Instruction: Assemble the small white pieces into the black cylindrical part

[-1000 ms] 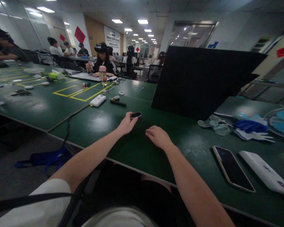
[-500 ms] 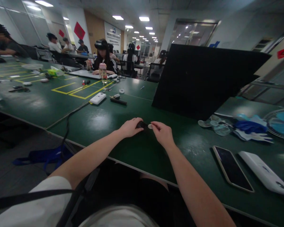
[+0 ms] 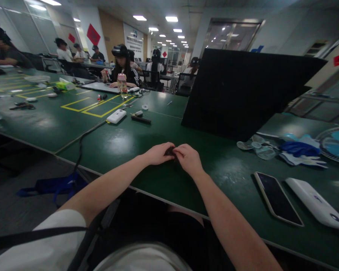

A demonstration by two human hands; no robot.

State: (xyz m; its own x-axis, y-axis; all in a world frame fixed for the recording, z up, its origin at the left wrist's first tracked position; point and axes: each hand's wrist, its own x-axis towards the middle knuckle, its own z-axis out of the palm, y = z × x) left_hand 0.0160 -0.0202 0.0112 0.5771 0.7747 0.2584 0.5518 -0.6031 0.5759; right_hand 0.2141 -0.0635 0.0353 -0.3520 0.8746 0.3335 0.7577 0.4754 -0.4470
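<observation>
My left hand (image 3: 158,154) is closed round a small dark object (image 3: 169,151) just above the green table (image 3: 158,177). Most of that object is covered by my fingers, so its kind does not show. My right hand (image 3: 189,159) is in a pinch, its fingertips meeting the dark object from the right. What lies between those right fingertips is hidden.
A large black panel (image 3: 243,94) stands tilted at the right. Gloves (image 3: 301,152), a phone (image 3: 278,197) and a white power bank (image 3: 316,201) lie beside it. Ahead are another white device (image 3: 116,116) with a cable and a dark bar (image 3: 141,119). A person (image 3: 122,71) sits opposite.
My right hand has moved left to the dark object. The small pale disc it pinched is now out of sight. My left hand stays nearly in place.
</observation>
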